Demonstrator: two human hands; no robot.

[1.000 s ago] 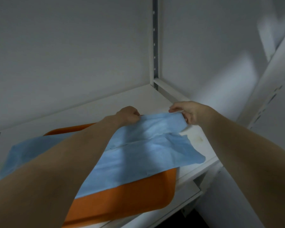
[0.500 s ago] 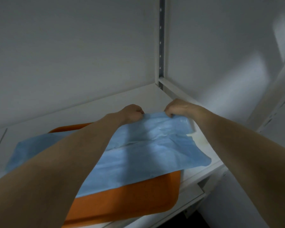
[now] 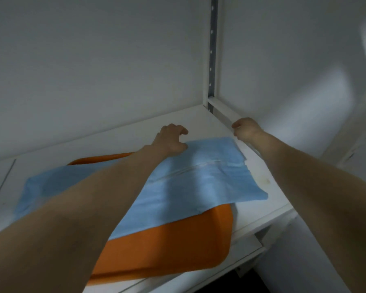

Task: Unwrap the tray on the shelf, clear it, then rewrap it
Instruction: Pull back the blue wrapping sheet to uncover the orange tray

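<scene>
The orange tray (image 3: 178, 248) lies flat on the white shelf (image 3: 118, 137). A blue sheet (image 3: 201, 182) is spread over it (near edge uncovered) and overhangs onto the shelf at right.

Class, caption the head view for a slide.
Left hand and right hand at far edge of blue wrap over orange tray on shelf.

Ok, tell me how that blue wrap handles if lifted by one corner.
Probably floppy: the blue wrap drapes off the orange tray and shows creases. Likely very light, being a thin sheet, so it may slide easily.
</scene>
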